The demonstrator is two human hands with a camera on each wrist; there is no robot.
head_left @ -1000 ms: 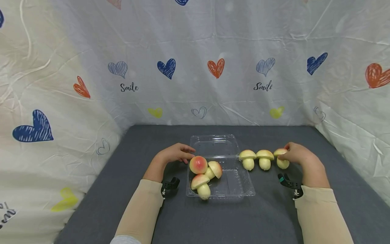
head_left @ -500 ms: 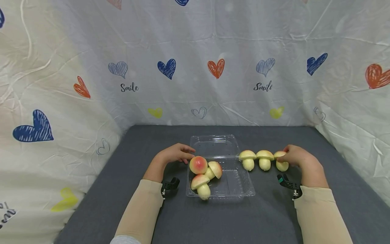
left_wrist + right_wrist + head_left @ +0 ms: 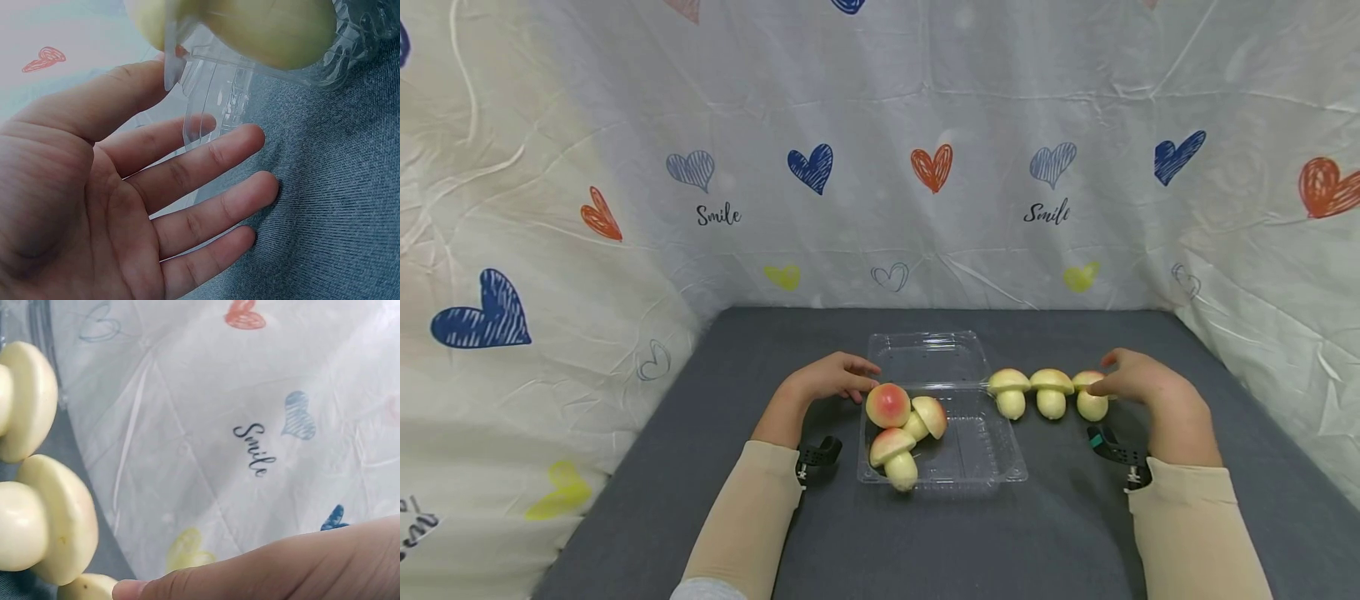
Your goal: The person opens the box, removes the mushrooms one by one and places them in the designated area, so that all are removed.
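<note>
Beside the left wall of a clear plastic clamshell box, my left hand has its fingers spread and nearly straight. In the left wrist view the thumb touches the box's rim. Inside the box lie three toy mushrooms with reddish caps, one cap up. My right hand is at the right end of a row of three pale yellow mushrooms; its thumb touches the cap of the end mushroom, with the index finger raised off it. The middle mushroom and left mushroom stand beside it.
The box's lid lies folded back behind it. A dark grey cloth covers the table. A white curtain printed with hearts hangs behind and at both sides.
My right hand has shifted slightly right and its index finger has lifted off the end mushroom, which now sits a little closer to the row. The left hand has stayed put.
</note>
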